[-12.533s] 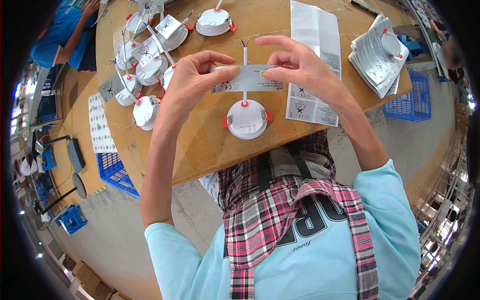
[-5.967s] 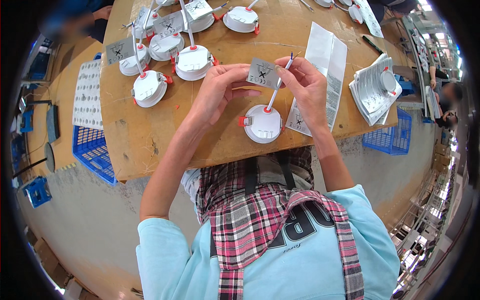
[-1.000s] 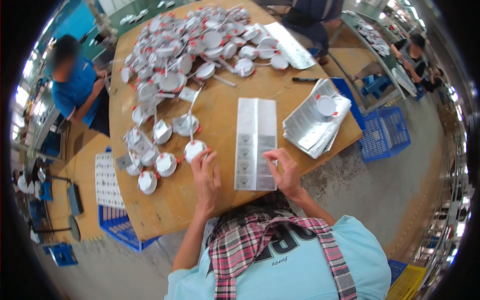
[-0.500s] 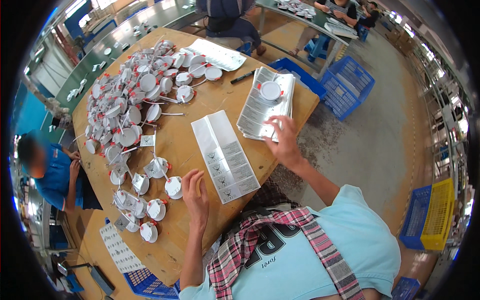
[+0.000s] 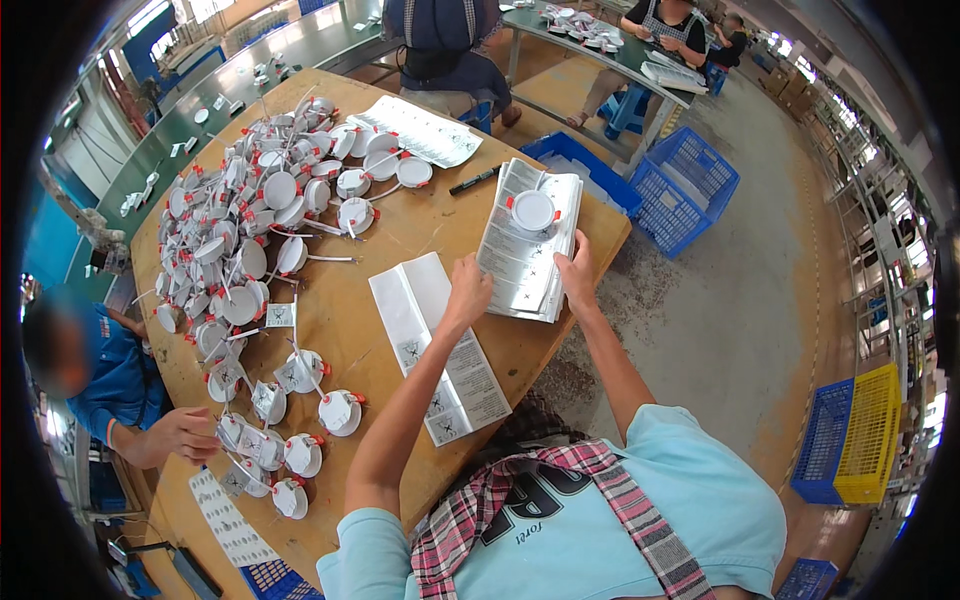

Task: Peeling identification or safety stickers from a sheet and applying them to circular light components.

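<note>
A stack of white printed label sheets [image 5: 525, 265] lies at the right end of the wooden table, with a round white downlight [image 5: 533, 210] with red clips resting on top. My right hand [image 5: 577, 275] grips the stack's right edge, thumb above. At its left edge is my left hand [image 5: 468, 290], fingers curled against the sheets; the fingertips are partly hidden. A single creased label sheet [image 5: 440, 350] lies flat below my left forearm, partly covered by it. Beyond the left hand, a large heap of white downlights [image 5: 240, 215] covers the left part of the table.
Several downlights with labels on their cables [image 5: 303, 455] stand at the near left. A co-worker's hand [image 5: 187, 436] reaches beside them. Near the stack lies a black marker [image 5: 474, 180]. Another sheet [image 5: 420, 132] is at the far edge. Blue crates [image 5: 688, 180] stand beyond the right corner.
Both hands have come to the sides of the sheet stack, the left moving right and away from me. The stack has turned more upright. The co-worker's hand has reached toward the labelled downlights.
</note>
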A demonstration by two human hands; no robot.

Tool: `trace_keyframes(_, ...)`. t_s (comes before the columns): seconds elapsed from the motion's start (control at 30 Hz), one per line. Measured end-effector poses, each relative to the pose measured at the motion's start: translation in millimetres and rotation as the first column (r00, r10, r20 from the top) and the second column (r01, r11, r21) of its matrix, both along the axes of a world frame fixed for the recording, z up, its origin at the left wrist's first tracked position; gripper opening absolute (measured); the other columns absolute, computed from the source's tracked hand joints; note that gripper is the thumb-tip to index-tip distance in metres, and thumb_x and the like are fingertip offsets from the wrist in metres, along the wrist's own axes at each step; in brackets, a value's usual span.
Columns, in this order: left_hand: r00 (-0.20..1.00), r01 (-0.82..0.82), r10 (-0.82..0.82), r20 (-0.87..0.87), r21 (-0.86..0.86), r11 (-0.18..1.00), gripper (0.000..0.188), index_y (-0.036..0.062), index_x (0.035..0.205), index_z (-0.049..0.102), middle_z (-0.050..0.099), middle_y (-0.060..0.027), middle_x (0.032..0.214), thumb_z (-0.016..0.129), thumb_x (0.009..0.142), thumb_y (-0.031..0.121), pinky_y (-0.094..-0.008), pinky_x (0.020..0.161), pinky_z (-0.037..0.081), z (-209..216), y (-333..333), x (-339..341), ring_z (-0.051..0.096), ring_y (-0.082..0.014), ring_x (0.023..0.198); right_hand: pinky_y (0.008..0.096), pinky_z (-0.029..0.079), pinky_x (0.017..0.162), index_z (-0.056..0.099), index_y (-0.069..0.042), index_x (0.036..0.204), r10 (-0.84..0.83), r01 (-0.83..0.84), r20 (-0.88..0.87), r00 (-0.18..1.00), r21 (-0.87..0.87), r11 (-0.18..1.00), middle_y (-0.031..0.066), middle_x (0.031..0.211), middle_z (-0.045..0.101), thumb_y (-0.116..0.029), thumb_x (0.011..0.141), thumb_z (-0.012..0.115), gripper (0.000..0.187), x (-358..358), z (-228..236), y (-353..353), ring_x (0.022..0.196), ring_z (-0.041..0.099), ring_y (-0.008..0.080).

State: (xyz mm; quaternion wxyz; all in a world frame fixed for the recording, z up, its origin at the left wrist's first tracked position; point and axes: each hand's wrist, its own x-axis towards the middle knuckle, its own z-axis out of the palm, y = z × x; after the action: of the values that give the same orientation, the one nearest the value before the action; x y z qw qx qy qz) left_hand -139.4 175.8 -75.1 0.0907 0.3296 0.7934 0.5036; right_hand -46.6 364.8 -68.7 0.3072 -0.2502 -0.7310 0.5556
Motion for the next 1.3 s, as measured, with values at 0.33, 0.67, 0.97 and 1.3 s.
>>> trace_keyframes(0.33, 0.969, -0.249, 0.249, 0.014, 0.043, 0.968, 0.054, -0.0049, 0.126, 0.038, 0.045, -0.0246, 0.117, 0.059, 0.078, 0.01, -0.0466, 0.097, 0.033, 27, 24, 42, 0.041, -0.0404, 0.11, 0.0305, 0.043, 0.092, 0.04, 0.005, 0.13, 0.147, -0.15, -0.035, 0.988, -0.122, 0.981, 0.0129, 0.122, 0.05, -0.004, 0.084, 0.054, 0.049, -12, -3, 57, 0.106, 0.054, 0.0202)
trace_keyframes(0.67, 0.829, -0.465, 0.435, -0.352, 0.001, 0.886, 0.038, 0.007, 0.116, 0.054, 0.049, -0.0137, 0.121, 0.062, 0.079, 0.0, -0.0435, 0.096, 0.037, 79, -183, 147, 0.046, -0.034, 0.115, 0.0392, 0.038, 0.101, 0.043, -0.002, 0.13, 0.007, 0.046, -0.088, 0.996, 0.578, 0.815, 0.0134, 0.131, 0.043, -0.016, 0.095, 0.051, 0.038, 53, 99, -33, 0.121, 0.043, 0.025)
trace_keyframes(0.97, 0.804, -0.537, 0.528, -0.273, 0.05, 0.842, 0.022, 0.0025, 0.102, 0.06, 0.056, -0.0125, 0.108, 0.059, 0.081, -0.004, -0.0378, 0.087, 0.046, 61, -228, 195, 0.055, -0.0311, 0.103, 0.0357, 0.039, 0.096, 0.056, -0.001, 0.11, 0.546, -0.453, -0.015, 0.838, 0.538, 0.711, 0.0126, 0.113, 0.055, 0.001, 0.085, 0.052, 0.026, 54, 98, -183, 0.11, 0.05, 0.0241)
trace_keyframes(1.3, 0.729, -0.609, 0.468, -0.499, -0.162, 0.776, 0.03, 0.0098, 0.108, 0.062, 0.053, -0.0069, 0.123, 0.062, 0.079, 0.001, -0.0499, 0.106, 0.025, 55, -246, 179, 0.042, -0.026, 0.127, 0.0369, 0.045, 0.081, 0.062, -0.002, 0.095, 0.751, -0.715, 0.124, 0.649, 0.437, 0.546, 0.0131, 0.097, 0.059, 0.006, 0.08, 0.055, 0.019, 60, 88, -232, 0.093, 0.057, 0.0295)
